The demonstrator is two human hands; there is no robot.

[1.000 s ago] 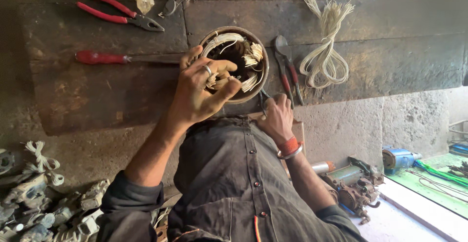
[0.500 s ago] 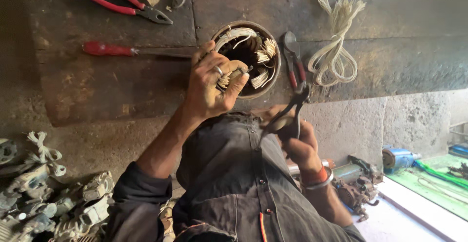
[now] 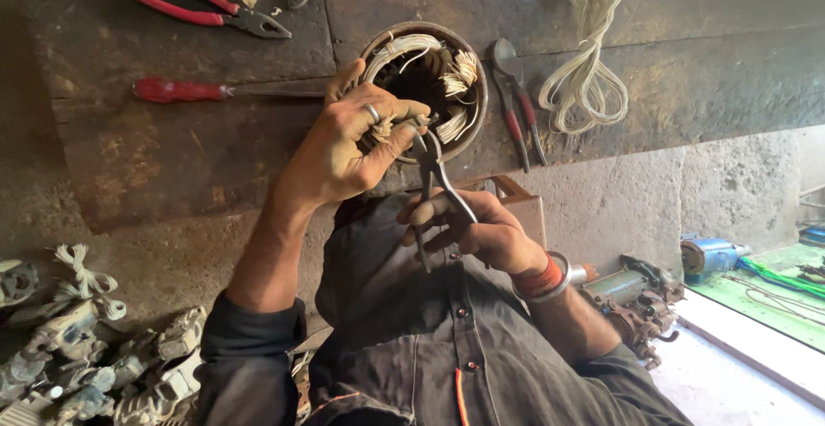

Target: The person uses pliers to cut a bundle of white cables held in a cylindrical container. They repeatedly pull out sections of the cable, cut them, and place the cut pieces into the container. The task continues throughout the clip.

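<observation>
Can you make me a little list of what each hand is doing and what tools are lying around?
Left hand: left hand grips the round motor ring with pale wire coils
Right hand: right hand holds grey pliers, tips at the coils
Surface: dark wooden bench
Left of ring: red-handled pliers, red-handled screwdriver
Right of ring: second pliers, pale cord bundle
Lower left: heap of metal parts
</observation>
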